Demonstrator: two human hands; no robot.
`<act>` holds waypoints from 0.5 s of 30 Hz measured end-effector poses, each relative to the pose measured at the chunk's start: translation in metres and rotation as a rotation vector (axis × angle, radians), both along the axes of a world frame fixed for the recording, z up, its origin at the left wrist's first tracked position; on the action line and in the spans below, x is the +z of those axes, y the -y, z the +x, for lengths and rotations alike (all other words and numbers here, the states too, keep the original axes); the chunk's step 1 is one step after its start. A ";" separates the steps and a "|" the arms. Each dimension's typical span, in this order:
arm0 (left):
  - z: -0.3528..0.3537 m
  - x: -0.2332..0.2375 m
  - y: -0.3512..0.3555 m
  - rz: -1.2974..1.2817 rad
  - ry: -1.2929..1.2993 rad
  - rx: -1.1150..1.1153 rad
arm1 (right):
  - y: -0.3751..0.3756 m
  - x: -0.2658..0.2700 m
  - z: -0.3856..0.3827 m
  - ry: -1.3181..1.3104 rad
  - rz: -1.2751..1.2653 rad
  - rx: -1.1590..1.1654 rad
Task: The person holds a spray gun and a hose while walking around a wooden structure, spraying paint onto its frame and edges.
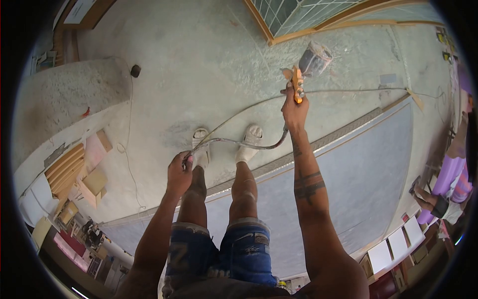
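My right hand [296, 112] is closed on an orange tool [297, 84] with round metallic parts on its side, held out ahead of me. Just beyond the tool, a dark container with a pale, crusted rim [315, 59] is on the floor. From below my right wrist a dark hose [239, 143] sags across to my left hand [179, 172], whose fingers are wrapped round it. A thin cable [249, 105] also runs from near my left hand past the tool to the right.
A large grey-blue panel [348, 174] lies behind my sandalled feet. Wood-framed glass [298, 17] stands at the top. A rough pale ledge [74, 94], wooden pieces [67, 169] and a small black object [135, 71] are at left. Another person [440, 204] is at far right.
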State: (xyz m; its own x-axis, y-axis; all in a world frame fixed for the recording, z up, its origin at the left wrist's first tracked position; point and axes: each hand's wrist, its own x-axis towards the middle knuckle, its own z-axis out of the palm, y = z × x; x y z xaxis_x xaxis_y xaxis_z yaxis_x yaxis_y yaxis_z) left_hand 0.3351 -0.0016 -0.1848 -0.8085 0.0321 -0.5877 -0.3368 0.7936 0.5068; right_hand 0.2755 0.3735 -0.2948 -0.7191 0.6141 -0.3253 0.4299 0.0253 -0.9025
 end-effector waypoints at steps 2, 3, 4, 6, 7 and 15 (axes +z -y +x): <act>-0.007 -0.013 0.028 -0.003 -0.119 -0.034 | 0.014 0.007 0.002 -0.016 0.030 -0.038; -0.018 -0.011 0.038 -0.009 -0.109 -0.034 | 0.021 0.000 0.002 -0.042 0.005 -0.081; -0.030 -0.010 0.045 -0.015 -0.098 -0.035 | 0.026 0.006 0.000 0.017 -0.061 -0.117; -0.054 -0.011 0.063 -0.017 -0.073 -0.018 | 0.044 0.022 -0.005 0.133 -0.200 -0.192; -0.070 -0.008 0.070 -0.026 -0.063 -0.025 | 0.060 0.033 -0.016 0.077 -0.185 -0.269; -0.200 -0.067 0.166 -0.063 -0.155 -0.062 | 0.139 -0.011 -0.095 -0.097 -0.266 -0.723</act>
State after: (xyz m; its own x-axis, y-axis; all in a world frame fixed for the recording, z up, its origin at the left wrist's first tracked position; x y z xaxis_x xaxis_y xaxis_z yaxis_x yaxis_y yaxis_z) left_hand 0.1350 -0.1677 -0.2521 -0.8874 0.0519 -0.4581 -0.2078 0.8420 0.4979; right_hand 0.1806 0.2347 -0.3061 -0.2024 0.8515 -0.4837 0.1758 -0.4543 -0.8733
